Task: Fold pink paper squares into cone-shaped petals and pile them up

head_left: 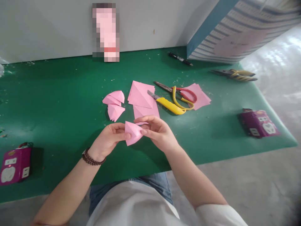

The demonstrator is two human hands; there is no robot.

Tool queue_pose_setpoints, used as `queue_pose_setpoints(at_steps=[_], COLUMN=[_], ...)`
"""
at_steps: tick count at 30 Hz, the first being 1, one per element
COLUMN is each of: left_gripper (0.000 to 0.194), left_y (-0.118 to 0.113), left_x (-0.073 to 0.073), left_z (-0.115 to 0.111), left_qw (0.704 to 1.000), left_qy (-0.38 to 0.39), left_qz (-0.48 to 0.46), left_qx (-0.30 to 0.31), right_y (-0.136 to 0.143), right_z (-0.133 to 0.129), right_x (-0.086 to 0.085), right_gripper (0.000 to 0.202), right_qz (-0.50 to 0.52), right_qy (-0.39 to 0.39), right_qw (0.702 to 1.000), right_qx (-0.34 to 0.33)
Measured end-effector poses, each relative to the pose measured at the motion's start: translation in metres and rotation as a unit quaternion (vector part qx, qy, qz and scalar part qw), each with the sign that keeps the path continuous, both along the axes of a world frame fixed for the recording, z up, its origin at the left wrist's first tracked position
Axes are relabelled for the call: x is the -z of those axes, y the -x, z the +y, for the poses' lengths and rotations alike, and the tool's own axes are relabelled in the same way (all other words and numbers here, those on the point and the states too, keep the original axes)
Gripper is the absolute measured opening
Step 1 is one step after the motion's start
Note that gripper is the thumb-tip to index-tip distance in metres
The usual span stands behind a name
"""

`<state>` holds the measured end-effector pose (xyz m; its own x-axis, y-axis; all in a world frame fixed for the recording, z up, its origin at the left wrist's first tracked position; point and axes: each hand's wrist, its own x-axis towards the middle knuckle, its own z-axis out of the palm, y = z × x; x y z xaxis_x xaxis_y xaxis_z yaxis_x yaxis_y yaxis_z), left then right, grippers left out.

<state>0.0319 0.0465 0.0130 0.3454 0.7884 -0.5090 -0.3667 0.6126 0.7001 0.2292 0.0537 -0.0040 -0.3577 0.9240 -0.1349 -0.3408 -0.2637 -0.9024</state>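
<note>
Between my hands, close to the table's front edge, is a folded pink paper piece point(133, 133). My left hand point(110, 139), with a beaded bracelet at the wrist, pinches its left side between thumb and fingers. The right corner is held by my right hand point(157, 133), its thumb on the paper. Folded pink pieces point(113, 98) lie beyond my left hand. Flat pink sheets point(142, 94) overlap beyond my right hand. A yellow-handled knife point(170, 106) rests with its blade over them, beside scissors point(181, 93) with red and yellow handles. More pink sheets point(199, 96) lie partly under the scissors.
On the green table point(58, 103) stand a purple box point(16, 166) at the left and another purple box point(260, 123) at the right. Pliers point(235, 74) and a black pen point(180, 59) lie at the back right, near a striped carton point(225, 34).
</note>
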Motion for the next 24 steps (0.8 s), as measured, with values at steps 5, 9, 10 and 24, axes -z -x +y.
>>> queue_pose_setpoints(at_steps=[5, 9, 10, 24], left_gripper=[0.03, 0.03, 0.03, 0.032], left_y=[0.0, 0.002, 0.002, 0.007], left_x=[0.001, 0.004, 0.005, -0.002], left_z=[0.001, 0.002, 0.002, 0.002], left_qw=[0.999, 0.999, 0.999, 0.992], left_qy=[0.018, 0.014, 0.013, -0.053], left_qz=[-0.02, -0.019, -0.017, 0.084], left_qx=[-0.025, -0.027, -0.027, -0.073], right_y=[-0.001, -0.003, -0.003, 0.001], right_z=[0.0, -0.001, -0.001, 0.005], right_x=[-0.001, -0.006, -0.007, -0.019], right_gripper=[0.023, 0.027, 0.028, 0.027], right_qz=[-0.03, -0.121, -0.151, -0.222], right_qy=[-0.05, -0.196, -0.232, -0.191], right_qw=[0.998, 0.973, 0.961, 0.956], right_qx=[0.012, 0.02, 0.027, 0.006])
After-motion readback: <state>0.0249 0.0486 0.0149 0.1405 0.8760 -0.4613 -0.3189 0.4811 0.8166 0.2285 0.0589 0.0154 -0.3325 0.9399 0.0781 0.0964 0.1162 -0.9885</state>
